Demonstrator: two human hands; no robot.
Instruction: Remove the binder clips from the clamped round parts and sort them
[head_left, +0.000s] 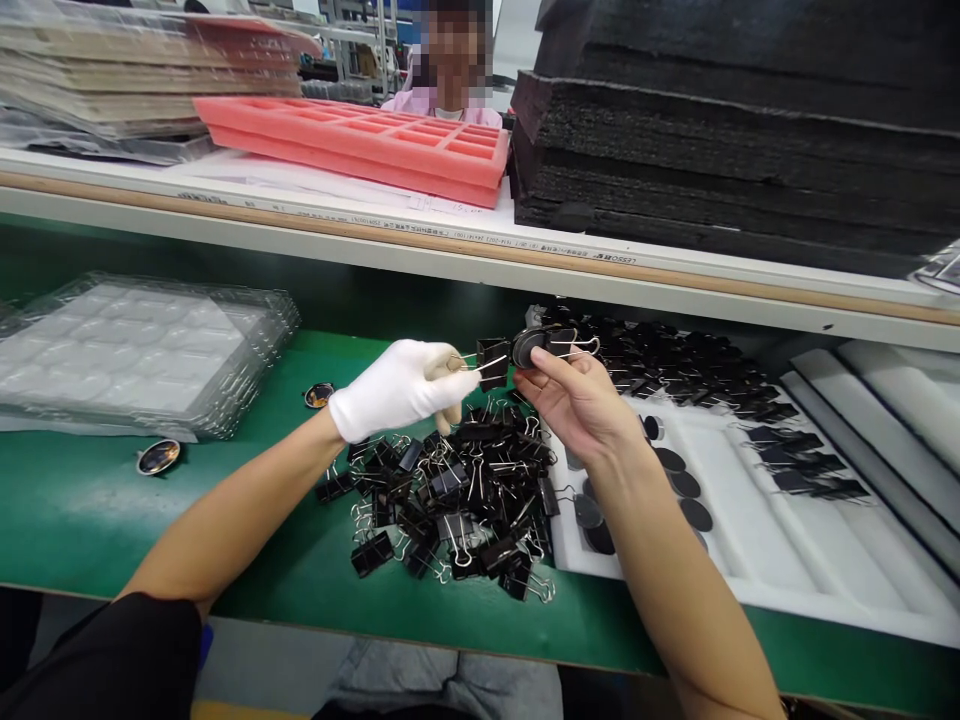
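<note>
In its white glove, my left hand (401,388) pinches the wire handles of a black binder clip (493,350). My bare right hand (581,400) grips a round black disc (528,350), thumb on its face. Another binder clip (561,342) is on the disc's right side, partly behind my fingers. The left clip is close against the disc's left edge; whether it bites the edge I cannot tell. Below both hands lies a heap of loose binder clips (450,485) on the green tabletop (292,540).
A white foam tray (731,500) at right holds several dark discs (686,484) and rows of clipped pieces (675,360). Clear plastic trays (135,340) and small round pieces (159,457) lie left. The shelf overhead bears pink foam (360,145) and black sheets (712,170). A person sits opposite.
</note>
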